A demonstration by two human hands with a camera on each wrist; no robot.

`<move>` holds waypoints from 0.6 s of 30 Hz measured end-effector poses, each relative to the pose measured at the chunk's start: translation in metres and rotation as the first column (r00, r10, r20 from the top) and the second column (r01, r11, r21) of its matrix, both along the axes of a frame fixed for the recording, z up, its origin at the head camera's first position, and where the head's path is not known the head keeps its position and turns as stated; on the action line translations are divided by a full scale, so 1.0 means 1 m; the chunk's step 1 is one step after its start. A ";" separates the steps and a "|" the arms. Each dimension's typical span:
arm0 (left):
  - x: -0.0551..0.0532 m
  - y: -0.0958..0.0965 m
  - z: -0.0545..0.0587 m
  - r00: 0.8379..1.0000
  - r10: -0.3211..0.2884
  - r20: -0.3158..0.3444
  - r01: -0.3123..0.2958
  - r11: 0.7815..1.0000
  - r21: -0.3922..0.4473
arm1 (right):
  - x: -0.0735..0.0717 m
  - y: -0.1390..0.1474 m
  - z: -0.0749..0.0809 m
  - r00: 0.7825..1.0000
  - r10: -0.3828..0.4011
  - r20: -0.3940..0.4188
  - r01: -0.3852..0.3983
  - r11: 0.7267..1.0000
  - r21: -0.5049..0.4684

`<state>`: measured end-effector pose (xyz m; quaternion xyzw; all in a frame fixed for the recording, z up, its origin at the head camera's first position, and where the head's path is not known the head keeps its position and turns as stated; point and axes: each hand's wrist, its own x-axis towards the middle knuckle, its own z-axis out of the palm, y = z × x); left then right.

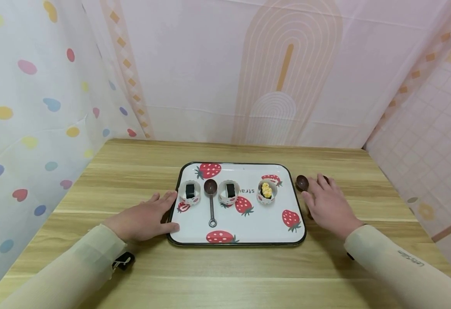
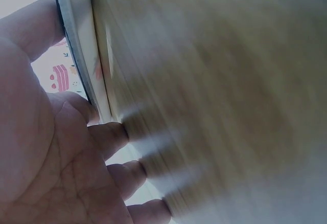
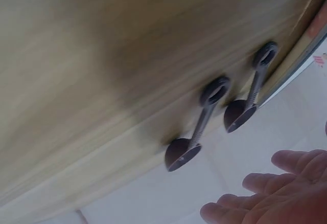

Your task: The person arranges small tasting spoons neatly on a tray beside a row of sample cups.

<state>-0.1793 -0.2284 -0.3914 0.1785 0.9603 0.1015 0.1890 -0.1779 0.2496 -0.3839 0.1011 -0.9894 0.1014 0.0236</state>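
My left hand (image 1: 144, 219) rests at the left edge of a white strawberry-print tray (image 1: 264, 229); its thumb lies over the rim and its fingers are extended. My right hand (image 1: 330, 208), fingers loosely extended, is over two brown measuring spoons right of the tray. The right wrist view shows both, a nearer spoon (image 3: 183, 155) and another spoon (image 3: 240, 115) by the tray, apart from the fingers. On the tray a third measuring spoon (image 1: 210, 187) lies between two seaweed-wrapped sushi pieces, the left sushi (image 1: 190, 191) and the middle sushi (image 1: 230, 190). A yellow-topped sushi (image 1: 266, 190) sits farther right.
Each sushi piece sits in a small patterned paper cup. The wooden table (image 1: 225, 274) meets a pale curtain (image 1: 202, 86) at the back, with a dotted curtain (image 1: 28, 128) on the left and a checked one (image 1: 437, 141) on the right.
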 end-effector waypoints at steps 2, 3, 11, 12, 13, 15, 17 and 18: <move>0.000 0.000 0.001 1.000 0.000 0.001 0.000 1.000 0.001 | 0.000 0.004 -0.001 1.000 0.007 -0.007 -0.006 1.000 0.010; 0.000 0.000 0.001 1.000 0.000 0.001 0.000 1.000 0.001 | -0.001 0.006 -0.002 1.000 0.010 -0.010 -0.010 1.000 0.019; 0.001 0.000 0.001 1.000 0.001 0.004 -0.001 1.000 0.001 | 0.000 0.019 -0.006 0.999 -0.024 0.025 0.023 0.999 0.035; 0.001 0.000 0.001 1.000 0.001 0.003 -0.001 1.000 0.002 | 0.000 0.020 -0.007 0.999 -0.026 0.028 0.025 0.999 0.036; 0.000 0.000 0.000 1.000 0.000 0.001 0.000 1.000 0.002 | 0.000 0.022 -0.007 0.999 -0.028 0.027 0.027 0.999 0.035; 0.000 -0.001 0.000 1.000 -0.004 -0.004 0.004 1.000 0.004 | 0.001 0.023 -0.008 0.999 -0.034 0.031 0.033 0.999 0.033; 0.000 -0.001 -0.001 1.000 -0.009 -0.009 0.009 1.000 0.006 | 0.002 0.025 -0.008 0.998 -0.043 0.041 0.042 0.999 0.025; 0.000 -0.002 -0.001 1.000 -0.011 -0.011 0.011 1.000 0.006 | 0.002 0.026 -0.008 0.998 -0.048 0.046 0.048 0.999 0.019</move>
